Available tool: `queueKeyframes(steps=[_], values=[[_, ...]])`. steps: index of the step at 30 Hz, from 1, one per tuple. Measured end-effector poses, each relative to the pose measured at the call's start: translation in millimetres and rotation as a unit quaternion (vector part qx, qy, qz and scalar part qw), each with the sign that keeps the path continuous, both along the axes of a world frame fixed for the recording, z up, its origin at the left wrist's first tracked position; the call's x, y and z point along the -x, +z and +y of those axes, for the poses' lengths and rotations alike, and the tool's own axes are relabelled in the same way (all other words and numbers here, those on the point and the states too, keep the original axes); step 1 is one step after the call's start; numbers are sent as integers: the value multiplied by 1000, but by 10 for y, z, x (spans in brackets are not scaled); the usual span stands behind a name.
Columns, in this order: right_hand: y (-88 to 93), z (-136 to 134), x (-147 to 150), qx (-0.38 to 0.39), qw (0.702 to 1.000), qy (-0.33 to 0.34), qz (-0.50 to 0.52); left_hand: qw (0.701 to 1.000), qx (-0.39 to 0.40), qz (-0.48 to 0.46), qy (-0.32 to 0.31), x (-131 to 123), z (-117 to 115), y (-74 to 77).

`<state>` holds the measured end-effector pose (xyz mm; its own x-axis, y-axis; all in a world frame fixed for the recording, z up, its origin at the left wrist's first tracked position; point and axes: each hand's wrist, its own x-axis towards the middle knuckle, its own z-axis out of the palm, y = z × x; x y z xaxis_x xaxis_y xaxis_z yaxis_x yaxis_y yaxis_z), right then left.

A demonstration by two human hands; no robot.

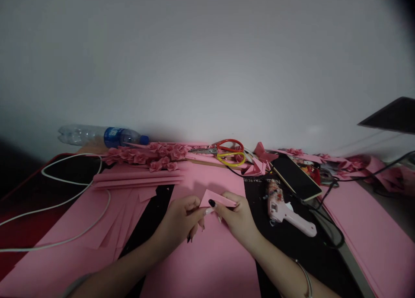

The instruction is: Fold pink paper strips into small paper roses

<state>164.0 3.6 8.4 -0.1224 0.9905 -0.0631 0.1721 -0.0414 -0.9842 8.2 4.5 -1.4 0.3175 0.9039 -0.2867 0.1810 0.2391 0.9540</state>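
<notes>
Both hands pinch one small folded piece of pink paper [216,197], held above a long pink sheet [201,263] on the table. My left hand [183,213] grips its left corner between thumb and fingers, other fingers curled below. My right hand [238,216] holds the right side, with the thumb pressed on the front face. The paper comes to a point at its top left. Part of its lower edge is hidden behind my thumbs.
A pink glue gun [290,216] and a phone [296,177] lie at the right. Scissors [223,151] and pink paper roses [165,153] line the wall. A plastic bottle [97,136], white cable [73,183] and paper strips [116,220] are left; pink sheets [372,229] lie far right.
</notes>
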Motion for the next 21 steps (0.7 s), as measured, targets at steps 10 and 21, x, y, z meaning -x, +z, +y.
queueKeyframes(steps=[10,21], values=[[-65,9,-44,-20,999,-24,40,997,-39,56,38,131,64,18],[-29,7,-32,-38,998,38,-19,982,-181,55,15,178,92,16]])
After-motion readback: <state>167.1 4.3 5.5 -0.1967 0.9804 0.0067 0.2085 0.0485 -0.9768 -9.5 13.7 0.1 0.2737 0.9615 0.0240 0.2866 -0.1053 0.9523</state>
